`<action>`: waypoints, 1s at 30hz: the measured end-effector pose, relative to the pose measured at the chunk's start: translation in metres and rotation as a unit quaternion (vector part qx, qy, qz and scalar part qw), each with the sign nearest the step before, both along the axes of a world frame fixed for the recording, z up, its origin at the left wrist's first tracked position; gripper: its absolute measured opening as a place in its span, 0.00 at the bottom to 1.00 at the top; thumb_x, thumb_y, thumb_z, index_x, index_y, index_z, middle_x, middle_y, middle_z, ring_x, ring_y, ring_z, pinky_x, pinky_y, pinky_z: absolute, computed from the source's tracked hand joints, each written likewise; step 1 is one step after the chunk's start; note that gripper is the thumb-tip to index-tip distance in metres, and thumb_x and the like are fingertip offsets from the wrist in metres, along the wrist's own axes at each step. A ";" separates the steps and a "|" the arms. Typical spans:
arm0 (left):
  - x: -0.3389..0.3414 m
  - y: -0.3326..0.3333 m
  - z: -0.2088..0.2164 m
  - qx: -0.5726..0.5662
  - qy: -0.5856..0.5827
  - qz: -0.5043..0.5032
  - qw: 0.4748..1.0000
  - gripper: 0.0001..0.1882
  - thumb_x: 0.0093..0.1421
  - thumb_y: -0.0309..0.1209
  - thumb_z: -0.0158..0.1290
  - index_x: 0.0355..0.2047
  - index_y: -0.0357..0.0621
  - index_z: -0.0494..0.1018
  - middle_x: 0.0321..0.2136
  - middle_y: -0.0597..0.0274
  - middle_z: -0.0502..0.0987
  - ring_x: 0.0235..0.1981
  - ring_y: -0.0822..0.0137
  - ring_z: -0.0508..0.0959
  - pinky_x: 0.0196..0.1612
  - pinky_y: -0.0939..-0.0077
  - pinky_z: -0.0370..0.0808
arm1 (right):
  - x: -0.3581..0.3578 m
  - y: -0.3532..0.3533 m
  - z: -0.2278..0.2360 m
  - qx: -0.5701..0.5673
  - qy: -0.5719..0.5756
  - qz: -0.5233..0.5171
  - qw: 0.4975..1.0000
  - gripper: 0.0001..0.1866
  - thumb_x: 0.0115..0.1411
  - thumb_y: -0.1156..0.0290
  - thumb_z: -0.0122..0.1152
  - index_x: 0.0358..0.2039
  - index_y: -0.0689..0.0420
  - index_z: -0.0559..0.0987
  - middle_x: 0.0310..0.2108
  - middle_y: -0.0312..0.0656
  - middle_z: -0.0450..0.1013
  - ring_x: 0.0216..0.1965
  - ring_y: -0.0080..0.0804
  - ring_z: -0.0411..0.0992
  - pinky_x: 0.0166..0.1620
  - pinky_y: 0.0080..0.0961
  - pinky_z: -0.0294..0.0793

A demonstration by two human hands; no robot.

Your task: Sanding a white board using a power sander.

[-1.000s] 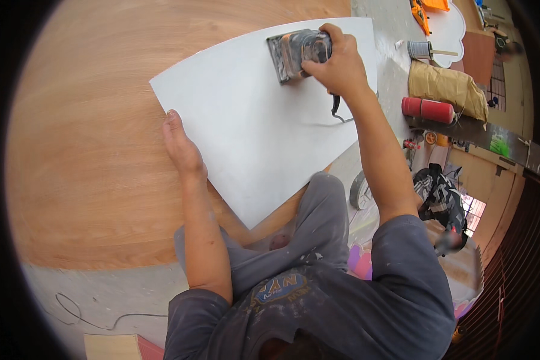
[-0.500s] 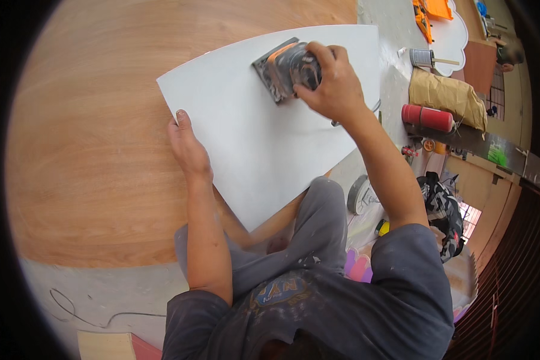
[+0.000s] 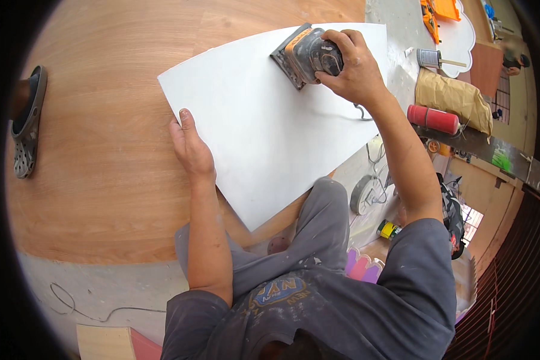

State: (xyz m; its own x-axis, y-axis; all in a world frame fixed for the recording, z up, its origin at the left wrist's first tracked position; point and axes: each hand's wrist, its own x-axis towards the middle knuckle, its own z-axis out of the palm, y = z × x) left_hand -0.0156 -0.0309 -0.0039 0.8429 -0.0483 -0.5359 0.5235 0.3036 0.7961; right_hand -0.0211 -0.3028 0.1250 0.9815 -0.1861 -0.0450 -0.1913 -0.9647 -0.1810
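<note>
right hand (image 3: 360, 71) curled round the sander (image 3: 314, 57), up at the far end of the white panel (image 3: 258, 132); left hand (image 3: 192, 147) at its left edge, closure hard to tell; looks like sanding, next stroke wanting level pressure.

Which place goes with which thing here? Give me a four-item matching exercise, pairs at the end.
Things:
1. power sander
2. left hand
3. red cylinder
4. grey clog

Places:
A. beside the brown paper bag
B. at the white panel's left edge
C. far left of the picture
D. in the right hand

Pairs: 1-D; 2-B; 3-A; 4-C
</note>
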 end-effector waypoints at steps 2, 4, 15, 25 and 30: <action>0.001 0.001 0.000 0.002 0.001 0.006 1.000 0.28 0.72 0.49 0.41 0.55 0.32 0.63 0.51 0.49 0.72 0.52 0.62 0.73 0.56 0.69 0.69 | 0.001 0.008 0.001 -0.011 0.004 0.052 0.999 0.35 0.40 0.69 0.75 0.52 0.41 0.74 0.50 0.52 0.68 0.49 0.52 0.71 0.48 0.40 0.78; 0.002 -0.001 0.001 0.001 0.003 0.010 1.000 0.28 0.72 0.49 0.41 0.54 0.32 0.64 0.50 0.50 0.72 0.51 0.62 0.73 0.56 0.69 0.69 | -0.006 0.026 0.000 -0.016 0.004 0.083 0.996 0.34 0.41 0.70 0.75 0.52 0.40 0.73 0.51 0.52 0.67 0.49 0.53 0.71 0.47 0.40 0.78; 0.001 0.007 0.005 0.043 0.006 0.006 0.999 0.28 0.72 0.46 0.42 0.59 0.31 0.60 0.53 0.48 0.71 0.53 0.63 0.73 0.55 0.71 0.70 | -0.014 0.007 -0.016 -0.015 -0.021 -0.038 0.999 0.36 0.39 0.67 0.75 0.53 0.43 0.72 0.48 0.53 0.66 0.44 0.52 0.73 0.44 0.40 0.79; 0.000 0.002 0.007 0.083 -0.016 -0.001 0.996 0.28 0.71 0.46 0.43 0.58 0.31 0.60 0.53 0.46 0.71 0.53 0.61 0.73 0.54 0.71 0.71 | -0.001 -0.135 -0.013 -0.010 0.032 -0.277 0.960 0.48 0.36 0.55 0.76 0.58 0.58 0.66 0.45 0.58 0.71 0.41 0.51 0.77 0.47 0.36 0.79; 0.003 -0.003 0.008 0.130 -0.032 0.001 0.991 0.27 0.71 0.44 0.45 0.56 0.30 0.62 0.52 0.46 0.71 0.51 0.62 0.73 0.53 0.71 0.71 | -0.012 -0.125 -0.016 -0.039 0.042 -0.233 0.971 0.49 0.37 0.56 0.75 0.60 0.56 0.64 0.46 0.62 0.68 0.41 0.54 0.76 0.47 0.36 0.79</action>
